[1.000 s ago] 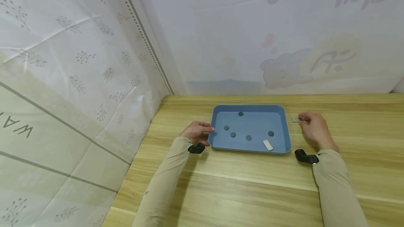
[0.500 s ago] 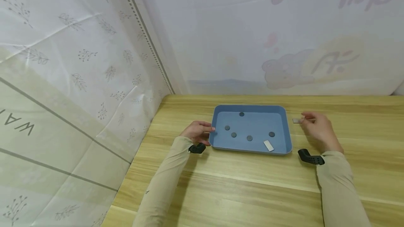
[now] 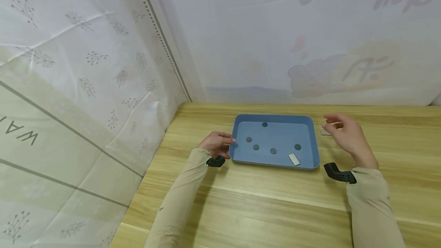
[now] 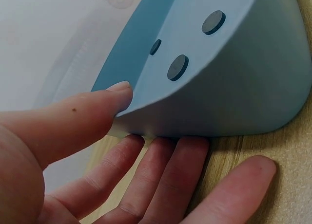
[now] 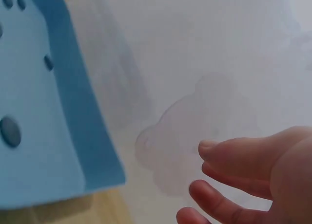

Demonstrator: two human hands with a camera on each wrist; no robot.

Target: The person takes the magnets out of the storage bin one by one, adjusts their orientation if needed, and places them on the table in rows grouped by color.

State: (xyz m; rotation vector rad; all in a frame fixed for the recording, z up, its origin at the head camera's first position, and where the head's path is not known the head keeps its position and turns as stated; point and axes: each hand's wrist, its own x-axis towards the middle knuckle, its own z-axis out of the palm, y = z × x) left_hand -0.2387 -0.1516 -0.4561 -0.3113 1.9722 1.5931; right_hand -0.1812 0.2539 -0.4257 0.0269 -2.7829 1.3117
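A shallow blue tray (image 3: 275,135) sits on the table. My left hand (image 3: 217,143) holds its left end; in the left wrist view the thumb (image 4: 119,95) hooks over the rim while the fingers (image 4: 183,158) lie against the outer wall. Inside the tray are several dark grey discs, one of them a disc (image 3: 298,147) at the right, plus a white rectangular piece (image 3: 294,159). Right of the tray a thin greyish rectangular piece (image 3: 325,132) lies on the table, partly hidden by my right hand (image 3: 347,134). That hand hovers with relaxed fingers, nothing between thumb and fingertips.
The wood-grain table (image 3: 262,206) reaches back to a pale printed cloth (image 3: 248,49) behind. Another patterned cloth (image 3: 86,87) hangs along the left edge. Black wrist cameras, such as the right one (image 3: 339,173), stick out beneath both hands.
My right hand has let go of the greyish rectangular piece and lifted slightly, its fingers parting. The piece stays on the table. My left hand keeps its hold on the tray.
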